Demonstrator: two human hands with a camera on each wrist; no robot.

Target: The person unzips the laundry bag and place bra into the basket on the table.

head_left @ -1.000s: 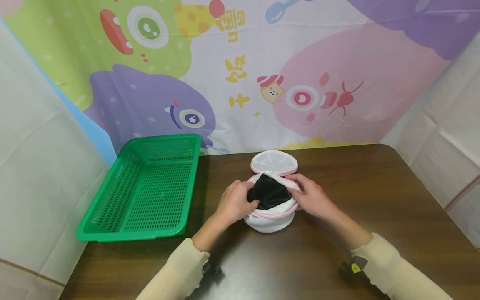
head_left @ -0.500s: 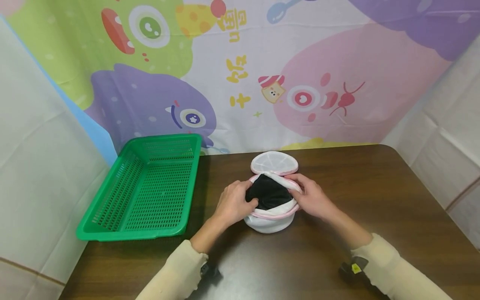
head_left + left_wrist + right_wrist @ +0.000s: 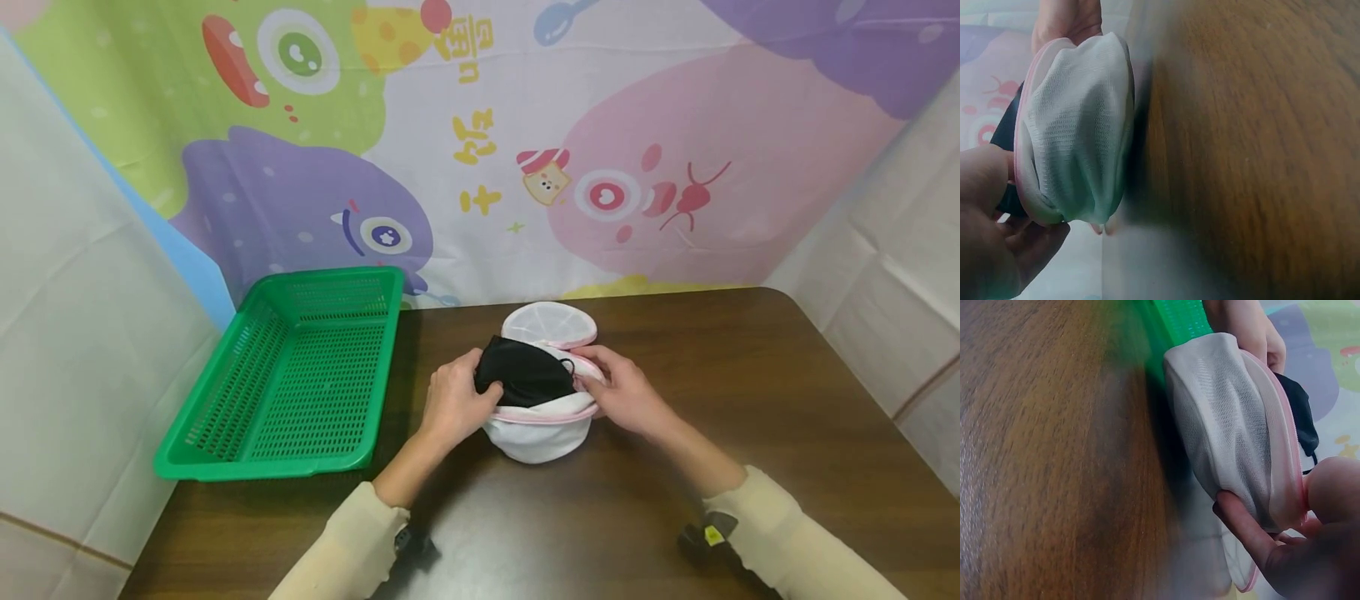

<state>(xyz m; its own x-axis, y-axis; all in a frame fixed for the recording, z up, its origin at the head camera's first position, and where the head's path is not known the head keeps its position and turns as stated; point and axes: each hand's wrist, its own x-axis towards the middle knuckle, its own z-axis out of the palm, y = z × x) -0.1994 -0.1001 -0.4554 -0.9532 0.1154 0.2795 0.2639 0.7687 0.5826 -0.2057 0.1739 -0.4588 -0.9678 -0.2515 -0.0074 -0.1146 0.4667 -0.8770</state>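
In the head view, a white mesh laundry bag [image 3: 536,437] with pink zip edging stands on the table, its round lid [image 3: 549,324] folded back behind it. A folded black cloth item [image 3: 525,372] with a thin cord loop rises partly out of the bag's mouth; its lower part is hidden inside. My left hand [image 3: 457,396] pinches this black cloth at its left end, thumb in front. At the bag's right rim, my right hand [image 3: 622,392] grips the edge. The right wrist view shows its fingers around the mesh wall [image 3: 1222,425].
A green plastic basket [image 3: 375,375] with slotted walls stands on the table's left side. Behind the brown wooden table [image 3: 712,400] hangs a cartoon-printed cloth [image 3: 480,250]. Pale panels [image 3: 900,275] flank both sides.
My left hand has drawn the black cloth up and to the left, partly out of the bag, and its cord loop now shows. The right hand has stayed at the rim.
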